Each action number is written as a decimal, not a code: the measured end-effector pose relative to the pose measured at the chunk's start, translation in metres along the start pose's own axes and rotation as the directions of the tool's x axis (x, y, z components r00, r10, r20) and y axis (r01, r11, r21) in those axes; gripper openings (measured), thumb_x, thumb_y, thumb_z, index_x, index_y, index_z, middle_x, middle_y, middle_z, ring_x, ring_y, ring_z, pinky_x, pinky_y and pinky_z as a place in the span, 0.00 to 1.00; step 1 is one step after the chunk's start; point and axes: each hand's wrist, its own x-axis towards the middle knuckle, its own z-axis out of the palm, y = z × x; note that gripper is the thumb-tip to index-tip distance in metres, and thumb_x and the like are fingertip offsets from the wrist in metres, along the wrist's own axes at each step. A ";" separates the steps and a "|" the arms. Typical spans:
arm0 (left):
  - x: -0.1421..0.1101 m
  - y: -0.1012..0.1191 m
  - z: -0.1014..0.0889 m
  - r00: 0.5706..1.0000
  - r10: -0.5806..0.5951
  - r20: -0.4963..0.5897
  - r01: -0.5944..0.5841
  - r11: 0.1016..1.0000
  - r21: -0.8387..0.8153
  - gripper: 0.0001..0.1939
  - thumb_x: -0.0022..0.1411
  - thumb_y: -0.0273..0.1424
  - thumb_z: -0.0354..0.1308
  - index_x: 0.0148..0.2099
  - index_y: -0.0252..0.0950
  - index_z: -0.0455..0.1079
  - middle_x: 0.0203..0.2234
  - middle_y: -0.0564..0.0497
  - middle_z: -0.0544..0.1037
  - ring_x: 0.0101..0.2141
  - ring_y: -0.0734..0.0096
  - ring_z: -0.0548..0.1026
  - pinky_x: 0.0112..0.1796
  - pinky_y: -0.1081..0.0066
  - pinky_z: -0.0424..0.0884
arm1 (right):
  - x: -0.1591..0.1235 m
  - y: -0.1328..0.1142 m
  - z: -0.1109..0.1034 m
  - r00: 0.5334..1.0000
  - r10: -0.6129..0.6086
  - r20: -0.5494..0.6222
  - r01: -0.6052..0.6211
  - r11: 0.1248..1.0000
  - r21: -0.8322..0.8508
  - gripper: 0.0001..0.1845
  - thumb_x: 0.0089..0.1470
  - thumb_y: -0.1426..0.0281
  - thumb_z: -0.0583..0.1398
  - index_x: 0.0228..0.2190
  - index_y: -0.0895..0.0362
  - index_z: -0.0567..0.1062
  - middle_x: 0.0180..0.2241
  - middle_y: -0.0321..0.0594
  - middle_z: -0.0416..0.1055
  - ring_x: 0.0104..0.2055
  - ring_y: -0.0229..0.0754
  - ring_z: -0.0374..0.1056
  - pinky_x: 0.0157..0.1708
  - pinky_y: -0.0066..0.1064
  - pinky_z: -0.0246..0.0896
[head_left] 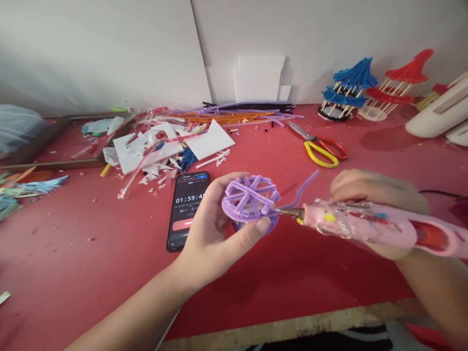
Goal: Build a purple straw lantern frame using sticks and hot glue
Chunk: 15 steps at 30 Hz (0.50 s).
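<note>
My left hand (223,219) is closed around a small round frame of purple pipe cleaners (250,195), with crossed spokes on its top and my thumb on its near rim. One loose purple pipe cleaner end (305,187) sticks out to the right. My right hand (376,195) grips a pink hot glue gun (358,222) smeared with old glue. Its metal nozzle points left and meets the right edge of the purple frame. Part of the right hand's fingers is hidden behind the gun.
A phone (179,209) lies beside my left hand. Scissors (321,148) rest behind the glue gun. White paper scraps (208,139) and pipe cleaners (226,116) are heaped at the back. Blue (345,90) and red (398,87) roofed models stand at the back right.
</note>
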 end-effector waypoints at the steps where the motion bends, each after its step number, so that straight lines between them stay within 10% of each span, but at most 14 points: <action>1: 0.000 0.001 0.000 1.000 0.000 0.003 0.000 1.000 0.006 0.25 0.58 0.35 0.70 0.54 0.42 0.65 0.46 0.47 0.80 0.46 0.61 0.81 0.45 0.67 0.79 | 0.002 -0.002 0.000 1.000 -0.003 -0.010 0.003 1.000 -0.008 0.05 0.53 0.71 0.63 0.34 0.54 0.74 0.29 0.39 0.71 0.29 0.43 0.71 0.28 0.36 0.66; 15: 0.001 -0.001 0.002 1.000 -0.004 0.013 0.004 1.000 0.019 0.26 0.56 0.32 0.71 0.54 0.42 0.66 0.46 0.48 0.80 0.45 0.63 0.81 0.44 0.69 0.78 | -0.001 -0.004 0.004 0.995 0.100 -0.018 -0.100 0.995 0.005 0.08 0.46 0.77 0.64 0.27 0.54 0.70 0.26 0.35 0.67 0.26 0.41 0.67 0.27 0.36 0.64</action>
